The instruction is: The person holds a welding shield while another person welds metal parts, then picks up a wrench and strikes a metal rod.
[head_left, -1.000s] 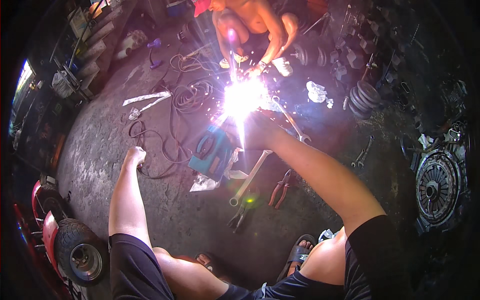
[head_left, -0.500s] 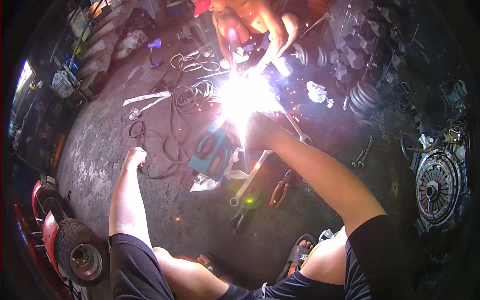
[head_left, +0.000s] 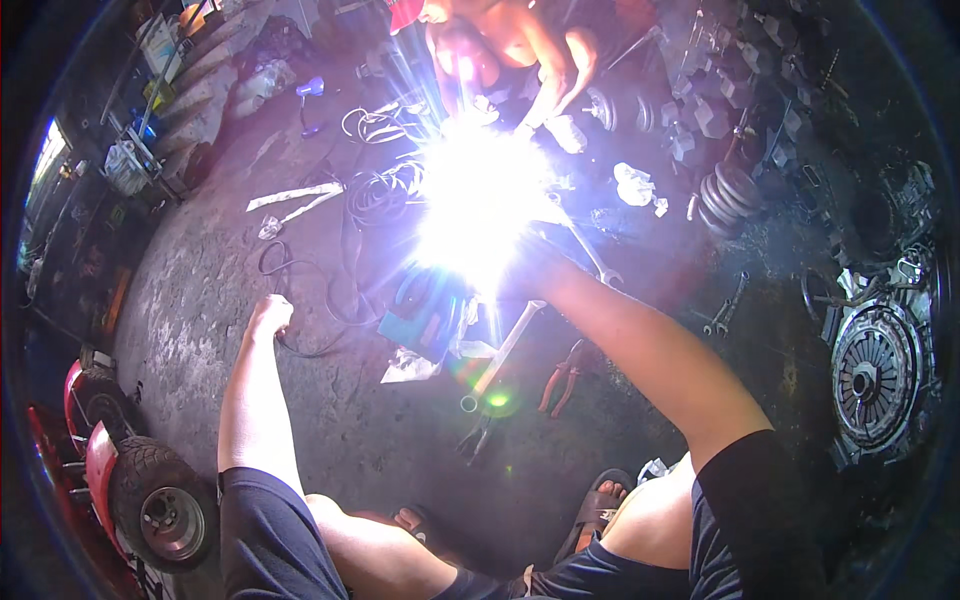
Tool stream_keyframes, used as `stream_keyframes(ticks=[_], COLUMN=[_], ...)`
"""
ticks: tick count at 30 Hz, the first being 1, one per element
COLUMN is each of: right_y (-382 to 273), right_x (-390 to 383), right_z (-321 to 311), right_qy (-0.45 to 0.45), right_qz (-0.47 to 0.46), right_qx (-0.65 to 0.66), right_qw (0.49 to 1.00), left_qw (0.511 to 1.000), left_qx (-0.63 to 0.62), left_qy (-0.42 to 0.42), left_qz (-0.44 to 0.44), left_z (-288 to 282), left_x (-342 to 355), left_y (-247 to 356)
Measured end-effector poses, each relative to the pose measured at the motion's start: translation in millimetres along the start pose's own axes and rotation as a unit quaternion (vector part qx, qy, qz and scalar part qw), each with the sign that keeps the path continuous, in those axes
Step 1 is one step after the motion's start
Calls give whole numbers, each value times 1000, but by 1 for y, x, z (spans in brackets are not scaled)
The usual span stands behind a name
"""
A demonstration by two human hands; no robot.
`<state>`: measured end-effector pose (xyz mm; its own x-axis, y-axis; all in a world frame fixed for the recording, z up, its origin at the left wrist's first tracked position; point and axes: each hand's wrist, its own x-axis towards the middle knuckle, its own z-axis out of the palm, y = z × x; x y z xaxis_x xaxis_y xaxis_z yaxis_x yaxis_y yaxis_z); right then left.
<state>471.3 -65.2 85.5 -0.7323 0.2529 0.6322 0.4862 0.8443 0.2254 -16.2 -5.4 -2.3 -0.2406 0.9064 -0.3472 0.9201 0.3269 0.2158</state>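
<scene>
White glare (head_left: 480, 205), round with spiky rays, blots out the middle of the floor. Right hand (head_left: 530, 268) sits at its lower right edge, mostly washed out; can't tell whether its fingers are open or gripping. Left hand (head_left: 270, 315) is out to the left, fingers curled into a fist; can't tell if anything is inside. Thin dark cable (head_left: 330, 315) loops just beside it.

Teal boxy case (head_left: 415, 325), flat-sided, lies between the hands, its top partly lost in the glare. Crumpled white scrap (head_left: 408, 367) by its lower edge. Smooth metal wrench (head_left: 503, 355), long, ring-ended, slants just right of the case; red-handled pliers (head_left: 562, 380) farther right. Rough, stained dark concrete (head_left: 190, 300) underneath. Steel coil spring (head_left: 728, 198) upper right; ribbed round metal disc (head_left: 872, 375) far right; chunky-tread rubber tyre (head_left: 140, 490) lower left. Bare-armed co-worker (head_left: 505, 40) crouches beyond the glare.
</scene>
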Motion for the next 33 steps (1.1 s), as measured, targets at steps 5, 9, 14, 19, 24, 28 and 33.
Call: stream_keyframes(ticks=[5,9,14,19,24,28,33], right_y=[-1,-3,-9,-14,-12,-6,-5], right_x=[2,4,7,9,8,-4,-8], right_z=[2,-1,-14,-14,3,11,30], right_qy=[54,14,-36,-223,-168,-444,-95], right_qz=[-4,8,29,104,93,137,-1], right_qx=[-17,1,11,98,162,57,44], right_qw=[998,1000,999,964,968,884,995], left_qw=[998,999,999,999,997,999,999], left_qx=[-22,-3,-4,8,-64,-34,43], left_qy=[15,40,28,34,19,15,29], left_qz=[-52,-28,-32,-17,-43,-34,-7], left_z=[3,6,9,6,1,6,12], left_x=[1,8,17,10,-2,10,29], left_y=[4,-1,-11,-3,6,-1,-14])
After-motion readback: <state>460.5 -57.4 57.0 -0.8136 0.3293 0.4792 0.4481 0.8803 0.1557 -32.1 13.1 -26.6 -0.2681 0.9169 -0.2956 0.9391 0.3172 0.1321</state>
